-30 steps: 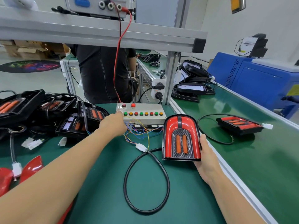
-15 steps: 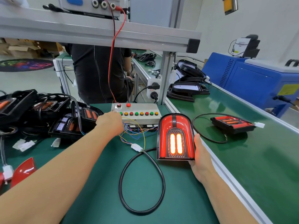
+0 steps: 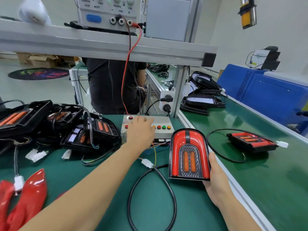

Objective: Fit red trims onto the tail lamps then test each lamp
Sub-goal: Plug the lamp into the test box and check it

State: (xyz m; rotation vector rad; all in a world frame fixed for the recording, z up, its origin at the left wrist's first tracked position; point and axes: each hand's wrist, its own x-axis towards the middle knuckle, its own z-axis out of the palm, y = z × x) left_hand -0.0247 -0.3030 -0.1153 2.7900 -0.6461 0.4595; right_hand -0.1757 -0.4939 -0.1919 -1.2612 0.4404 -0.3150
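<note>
My left hand lies with straight fingers over the button box at the back of the green surface. My right hand has its grip curled round the right edge of the trimmed tail lamp, propped upright beside the box, its 2 orange bars unlit

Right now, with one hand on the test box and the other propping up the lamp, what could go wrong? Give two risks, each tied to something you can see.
1. The right hand holds the tail lamp by one edge only, tilted up near the bench rail; it could slip or tip.
2. The left hand covers several buttons on the test box, so a wrong button could be pressed. The looped black cable could also snag the forearm.
</note>
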